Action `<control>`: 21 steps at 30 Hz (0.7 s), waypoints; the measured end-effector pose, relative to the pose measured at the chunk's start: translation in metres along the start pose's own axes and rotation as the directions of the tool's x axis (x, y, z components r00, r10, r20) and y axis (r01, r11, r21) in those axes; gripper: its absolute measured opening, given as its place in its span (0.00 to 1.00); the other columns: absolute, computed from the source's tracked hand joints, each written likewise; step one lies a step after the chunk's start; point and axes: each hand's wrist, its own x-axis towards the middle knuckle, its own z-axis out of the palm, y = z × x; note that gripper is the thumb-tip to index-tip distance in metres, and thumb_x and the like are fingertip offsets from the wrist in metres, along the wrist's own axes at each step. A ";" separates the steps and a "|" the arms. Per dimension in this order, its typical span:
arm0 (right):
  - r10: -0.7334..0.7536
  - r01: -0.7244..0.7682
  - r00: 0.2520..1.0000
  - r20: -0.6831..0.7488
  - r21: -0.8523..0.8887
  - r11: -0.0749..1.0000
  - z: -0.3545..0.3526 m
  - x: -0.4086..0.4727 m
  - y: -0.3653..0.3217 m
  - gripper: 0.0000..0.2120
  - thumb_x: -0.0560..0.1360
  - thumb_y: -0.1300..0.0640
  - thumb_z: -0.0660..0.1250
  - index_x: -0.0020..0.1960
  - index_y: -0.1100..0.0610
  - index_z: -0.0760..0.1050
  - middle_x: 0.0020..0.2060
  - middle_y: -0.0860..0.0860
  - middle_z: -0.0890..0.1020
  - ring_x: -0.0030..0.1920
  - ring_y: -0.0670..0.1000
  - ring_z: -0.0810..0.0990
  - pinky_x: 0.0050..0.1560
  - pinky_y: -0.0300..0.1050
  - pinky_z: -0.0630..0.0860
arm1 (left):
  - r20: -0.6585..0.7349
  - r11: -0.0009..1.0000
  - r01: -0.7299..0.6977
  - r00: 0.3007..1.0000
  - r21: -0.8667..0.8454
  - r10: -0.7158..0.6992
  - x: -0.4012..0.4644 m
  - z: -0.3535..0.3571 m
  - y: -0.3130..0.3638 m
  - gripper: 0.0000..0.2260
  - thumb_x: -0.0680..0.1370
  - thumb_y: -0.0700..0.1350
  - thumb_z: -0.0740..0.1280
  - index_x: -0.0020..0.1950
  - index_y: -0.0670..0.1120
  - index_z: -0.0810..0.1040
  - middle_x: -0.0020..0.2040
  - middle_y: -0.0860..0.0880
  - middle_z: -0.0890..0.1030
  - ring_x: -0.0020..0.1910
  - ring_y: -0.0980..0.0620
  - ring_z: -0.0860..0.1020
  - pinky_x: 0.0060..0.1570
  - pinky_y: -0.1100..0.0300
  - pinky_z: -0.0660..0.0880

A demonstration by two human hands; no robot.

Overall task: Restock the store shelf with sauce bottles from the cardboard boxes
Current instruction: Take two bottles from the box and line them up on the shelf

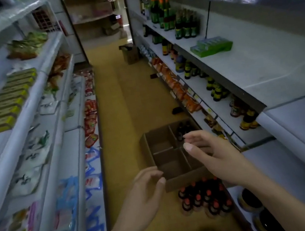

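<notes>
Reaching over the box (176, 161) on the floor mid-aisle, both the left hand (149, 191) and right hand (210, 152) are empty with relaxed fingers, so the next move is probably to lift a bottle (180, 131) from its far-right compartment.

The cardboard box (175, 157) is made of matt brown corrugated board, its dividers equally dull. The sauce bottles (203, 198) beside it are of dark, glossy material, capped in smooth red plastic. The shelf (271, 70) is finished in pale, matt painted metal. Glossy plastic packets (89, 124) are seen opposite. The floor (125, 99) is a dull yellow.
</notes>
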 end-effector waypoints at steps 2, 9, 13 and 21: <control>0.027 -0.027 0.999 -0.045 0.019 0.999 0.006 0.033 -0.011 0.25 0.69 0.33 0.58 0.63 0.41 0.70 0.57 0.37 0.77 0.60 0.35 0.74 0.63 0.38 0.72 | 0.047 0.999 -0.026 0.999 0.026 0.025 0.040 -0.019 -0.014 0.04 0.80 0.52 0.63 0.52 0.62 0.73 0.57 0.69 0.70 0.56 0.73 0.70 0.50 0.84 0.61; 0.108 -0.113 0.972 -0.210 -0.014 0.993 -0.017 0.132 -0.022 0.29 0.69 0.33 0.57 0.65 0.45 0.71 0.56 0.38 0.78 0.59 0.38 0.76 0.61 0.39 0.74 | 0.169 0.974 -0.221 0.963 0.048 0.211 0.196 -0.048 -0.025 0.05 0.81 0.48 0.62 0.55 0.55 0.75 0.54 0.61 0.73 0.53 0.66 0.72 0.49 0.80 0.65; 0.098 -0.110 0.941 -0.325 -0.018 0.994 -0.041 0.193 -0.016 0.26 0.71 0.35 0.57 0.64 0.47 0.73 0.55 0.39 0.79 0.56 0.37 0.77 0.56 0.36 0.75 | 0.267 0.952 -0.294 0.927 0.079 0.264 0.289 -0.047 -0.024 0.06 0.81 0.50 0.62 0.57 0.56 0.76 0.54 0.61 0.74 0.49 0.64 0.73 0.48 0.72 0.69; 0.138 -0.129 0.889 -0.437 0.050 0.990 -0.096 0.334 0.017 0.14 0.79 0.45 0.60 0.61 0.47 0.75 0.54 0.38 0.79 0.55 0.35 0.77 0.52 0.30 0.73 | 0.379 0.924 -0.355 0.882 0.143 0.280 0.457 -0.064 -0.019 0.05 0.81 0.49 0.62 0.55 0.58 0.74 0.55 0.59 0.76 0.57 0.62 0.73 0.57 0.68 0.70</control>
